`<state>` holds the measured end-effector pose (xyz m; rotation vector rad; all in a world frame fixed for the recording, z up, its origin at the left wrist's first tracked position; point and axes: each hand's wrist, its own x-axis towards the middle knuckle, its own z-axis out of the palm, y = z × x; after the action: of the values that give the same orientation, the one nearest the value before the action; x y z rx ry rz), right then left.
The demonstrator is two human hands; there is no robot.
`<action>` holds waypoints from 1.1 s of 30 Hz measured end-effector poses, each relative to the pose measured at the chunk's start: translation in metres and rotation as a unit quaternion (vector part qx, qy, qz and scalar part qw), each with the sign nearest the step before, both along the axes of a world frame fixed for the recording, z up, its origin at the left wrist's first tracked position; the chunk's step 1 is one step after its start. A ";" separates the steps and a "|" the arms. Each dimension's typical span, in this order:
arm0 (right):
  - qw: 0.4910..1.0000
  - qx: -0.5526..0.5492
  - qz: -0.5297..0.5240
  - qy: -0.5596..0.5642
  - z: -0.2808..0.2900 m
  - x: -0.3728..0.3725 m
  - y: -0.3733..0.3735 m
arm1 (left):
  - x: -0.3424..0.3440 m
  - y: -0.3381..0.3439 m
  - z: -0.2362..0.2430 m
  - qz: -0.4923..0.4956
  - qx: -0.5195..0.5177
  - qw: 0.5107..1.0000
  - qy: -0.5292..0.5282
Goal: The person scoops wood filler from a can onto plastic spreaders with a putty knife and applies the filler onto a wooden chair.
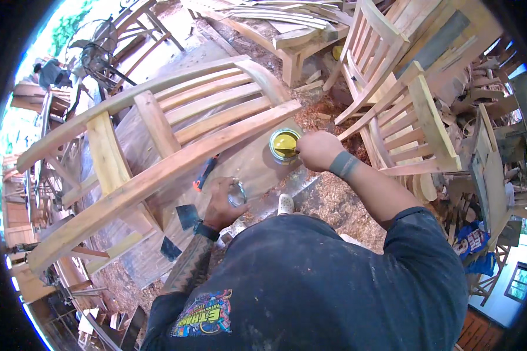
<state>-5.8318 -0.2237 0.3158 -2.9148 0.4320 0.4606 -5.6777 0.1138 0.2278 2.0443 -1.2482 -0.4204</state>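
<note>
My right hand (319,150) is closed at the rim of an open round metal can (271,153) that stands on the wooden work surface. Inside the can is a yellow substance (283,141). From my fingers a tool coated in yellow (288,151) reaches down into it; its exact kind is hidden. My left hand (221,202) is curled around a shiny round metal lid (237,194), held near my body to the left of the can. Beyond both hands lies a curved, slatted wooden frame (158,155), with a dark-handled tool with an orange end (206,174) beside it.
Two dark square sheets (187,216) lie on the work surface near my left forearm. Slatted wooden chair backs (404,126) stand at the right. Behind, a wooden bench (293,52) carries stacked strips. Wood shavings (345,207) cover the floor. A standing fan (93,55) is at far left.
</note>
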 end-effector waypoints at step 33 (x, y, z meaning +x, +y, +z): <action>0.506 0.787 -0.298 -0.188 -0.088 -0.127 -0.026 | 0.004 -0.115 0.037 -0.112 0.051 0.992 0.006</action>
<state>-5.9591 -0.2493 0.2273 -0.8680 0.4730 -0.0309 -5.6733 -0.0014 0.2643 1.9887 -1.4812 -0.6118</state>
